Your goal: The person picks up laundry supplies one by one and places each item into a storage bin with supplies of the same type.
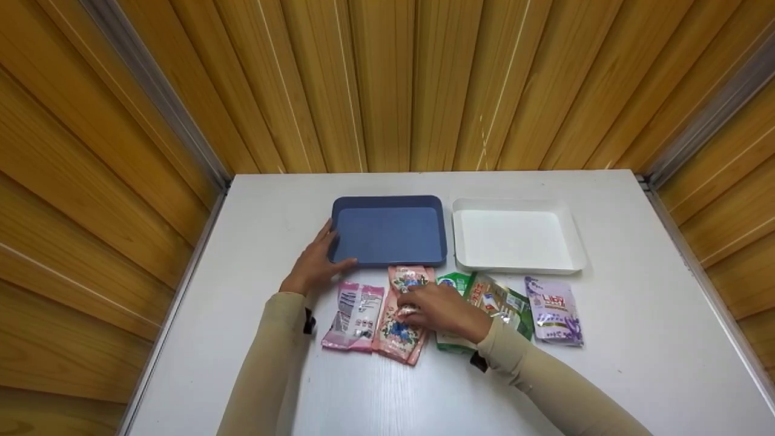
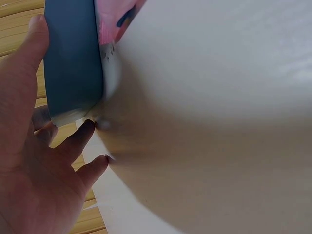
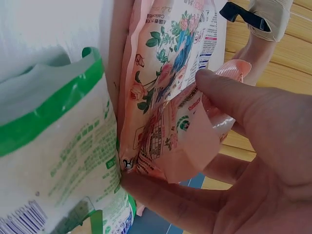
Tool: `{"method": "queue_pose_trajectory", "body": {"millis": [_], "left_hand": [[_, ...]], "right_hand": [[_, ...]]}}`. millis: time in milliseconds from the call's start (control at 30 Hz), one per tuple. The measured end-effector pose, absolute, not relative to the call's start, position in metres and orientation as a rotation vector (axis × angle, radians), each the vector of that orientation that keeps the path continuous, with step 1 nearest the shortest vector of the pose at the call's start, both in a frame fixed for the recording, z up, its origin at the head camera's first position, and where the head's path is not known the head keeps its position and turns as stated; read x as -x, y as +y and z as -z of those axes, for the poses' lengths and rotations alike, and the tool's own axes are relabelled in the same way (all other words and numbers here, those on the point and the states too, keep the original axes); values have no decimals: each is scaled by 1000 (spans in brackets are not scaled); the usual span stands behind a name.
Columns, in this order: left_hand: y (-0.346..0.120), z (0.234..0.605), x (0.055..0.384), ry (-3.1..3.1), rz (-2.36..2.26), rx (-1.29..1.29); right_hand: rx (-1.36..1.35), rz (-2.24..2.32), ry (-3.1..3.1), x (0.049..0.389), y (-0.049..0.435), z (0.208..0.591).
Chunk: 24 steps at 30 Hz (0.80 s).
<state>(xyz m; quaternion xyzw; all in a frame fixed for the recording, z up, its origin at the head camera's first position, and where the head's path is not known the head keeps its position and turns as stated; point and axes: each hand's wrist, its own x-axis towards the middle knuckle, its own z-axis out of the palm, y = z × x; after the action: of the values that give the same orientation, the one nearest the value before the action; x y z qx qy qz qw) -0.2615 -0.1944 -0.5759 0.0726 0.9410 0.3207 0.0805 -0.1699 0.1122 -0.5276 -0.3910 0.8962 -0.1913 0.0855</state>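
Right hand (image 1: 442, 306) pinching pink floral packaging (image 1: 396, 336)

The one right hand is holding the material between thumb and curled fingers; part of it is standing up from the tabletop (image 1: 363, 399). Whether one packet or two are overlapping there cannot be told. The packaging is lying directly in front of one blue tray (image 1: 390, 236). To its left, one pink-and-white packet (image 1: 357, 315) is lying flat. To its right, green and gold packaging (image 1: 493, 297) is overlapping, its count partly hidden by the forearm; beyond that, one purple packet (image 1: 554, 309) is ending the row. The one left hand (image 1: 315, 260) is resting at the blue tray's left side, fingers spread. One white tray (image 1: 511, 233) is standing beside the blue one.
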Motion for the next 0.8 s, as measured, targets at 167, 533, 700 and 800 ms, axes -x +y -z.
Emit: {"method": "queue_pose_trajectory", "body": {"millis": [167, 533, 700, 800], "left_hand": [[-194, 578, 262, 2816, -959, -201], [-193, 577, 261, 2805, -975, -174], [-193, 577, 260, 2815, -970, -194], [-193, 578, 260, 2829, -954, -206]], "right_hand": [[1159, 605, 2653, 169, 114, 528], [1150, 610, 2670, 167, 117, 530], [1165, 585, 2686, 166, 118, 529], [1162, 577, 2687, 166, 119, 528]]}}
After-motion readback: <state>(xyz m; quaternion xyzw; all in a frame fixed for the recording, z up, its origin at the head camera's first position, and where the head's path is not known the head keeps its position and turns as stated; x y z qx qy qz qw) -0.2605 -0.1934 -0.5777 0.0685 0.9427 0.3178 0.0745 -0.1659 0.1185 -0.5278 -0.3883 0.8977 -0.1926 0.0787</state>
